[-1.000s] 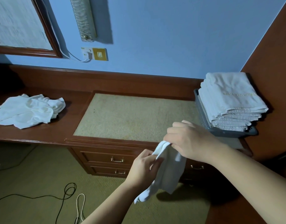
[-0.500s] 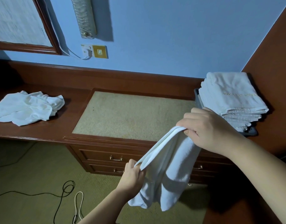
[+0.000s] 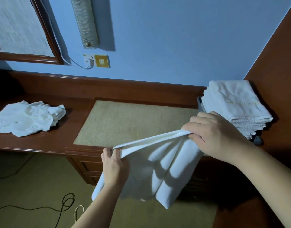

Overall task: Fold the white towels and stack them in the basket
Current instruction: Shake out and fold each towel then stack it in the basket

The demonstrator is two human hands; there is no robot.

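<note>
While it hangs: the limp white terry towel droops before the brown wooden desk, top edge taut between both hands.
Stack: folded white towels in the grey basket, right.
Right hand: pinches the higher corner, nearer the basket.
Left hand: pinches the lower corner.
Axis: rises rightward.

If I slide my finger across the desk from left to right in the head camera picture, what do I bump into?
Crumpled white towels → beige desk pad → left hand → stretched towel → right hand → folded towel stack in the basket.
</note>
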